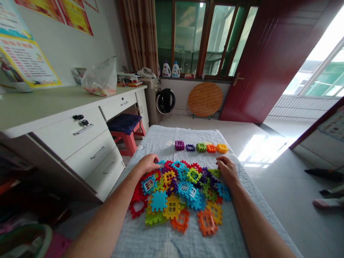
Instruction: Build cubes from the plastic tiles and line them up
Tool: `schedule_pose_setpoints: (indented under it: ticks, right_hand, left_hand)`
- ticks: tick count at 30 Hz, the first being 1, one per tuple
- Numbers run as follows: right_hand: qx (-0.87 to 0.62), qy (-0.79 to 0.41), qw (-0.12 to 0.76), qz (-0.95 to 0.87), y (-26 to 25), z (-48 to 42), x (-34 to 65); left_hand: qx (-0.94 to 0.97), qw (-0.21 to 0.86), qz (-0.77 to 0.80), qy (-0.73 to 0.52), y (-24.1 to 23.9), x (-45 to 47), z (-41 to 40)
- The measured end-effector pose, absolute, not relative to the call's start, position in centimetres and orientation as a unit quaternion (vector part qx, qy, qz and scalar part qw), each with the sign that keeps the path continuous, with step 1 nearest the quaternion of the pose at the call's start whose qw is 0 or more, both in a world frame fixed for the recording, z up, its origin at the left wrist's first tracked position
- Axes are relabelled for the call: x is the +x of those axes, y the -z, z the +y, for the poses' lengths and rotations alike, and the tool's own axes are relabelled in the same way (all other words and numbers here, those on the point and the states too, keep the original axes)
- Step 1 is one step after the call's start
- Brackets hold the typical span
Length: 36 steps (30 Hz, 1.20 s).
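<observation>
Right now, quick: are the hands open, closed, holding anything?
Left hand: partly curled at the pile; can't tell if holding.
Right hand: loosely curled beside the pile; also can't tell.

A rectangular surface draped in a pale blue-grey cloth point(172, 245) supports notched plastic pieces in two groups. A loose, overlapping pile point(185, 189) of mixed colours occupies the middle; a solid blue square point(158, 200) lies on its near-left part, a red piece point(133, 212) with a round opening at its left margin, and an orange lattice piece point(206, 222) at its near-right edge. Beyond it stands a row, left to right: purple block point(179, 145), dark violet frame point(187, 147), green block point(201, 147), orange block point(211, 148), yellow block point(222, 148).
</observation>
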State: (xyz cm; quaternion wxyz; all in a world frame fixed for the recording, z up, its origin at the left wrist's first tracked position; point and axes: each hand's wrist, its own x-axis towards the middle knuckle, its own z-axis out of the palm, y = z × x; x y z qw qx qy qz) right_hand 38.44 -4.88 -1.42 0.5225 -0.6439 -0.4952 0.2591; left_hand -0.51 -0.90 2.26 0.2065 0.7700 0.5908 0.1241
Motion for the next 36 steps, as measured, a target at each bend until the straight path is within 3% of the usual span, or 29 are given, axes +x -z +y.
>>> schedule_pose_setpoints:
  ticks: [6, 11, 13, 20, 25, 29, 36]
  right_hand:
    - [-0.654, -0.262, 0.511, -0.492, 0.8, -5.1, 38.2]
    - [-0.649, -0.266, 0.516, -0.491, 0.7, -5.1, 38.1]
    - [-0.645, -0.268, 0.522, -0.49, 0.7, -5.1, 38.1]
    - [-0.648, -0.268, 0.521, -0.486, 0.8, -5.0, 38.1]
    - [-0.647, -0.273, 0.519, -0.487, 1.0, -5.0, 38.3]
    - [-0.649, -0.277, 0.519, -0.483, 0.6, -5.2, 38.2]
    - [-0.658, -0.277, 0.511, -0.478, 0.3, -5.3, 38.0]
  left_hand:
    - [0.751, 0.216, 0.588, -0.21, -2.6, -0.4, -1.5]
    - [0.733, 0.103, 0.6, -0.302, -3.8, -0.2, -1.9]
    - [0.752, 0.088, 0.589, -0.284, -3.8, -0.2, -2.1]
    - [0.807, 0.184, 0.533, -0.175, -3.2, -1.0, -2.3]
    - [0.795, 0.207, 0.533, -0.2, -5.5, -2.0, -3.1]
    - [0.812, 0.287, 0.497, -0.109, -8.0, -2.7, -5.6]
    - [0.824, 0.162, 0.542, -0.037, -7.5, -1.8, -10.9]
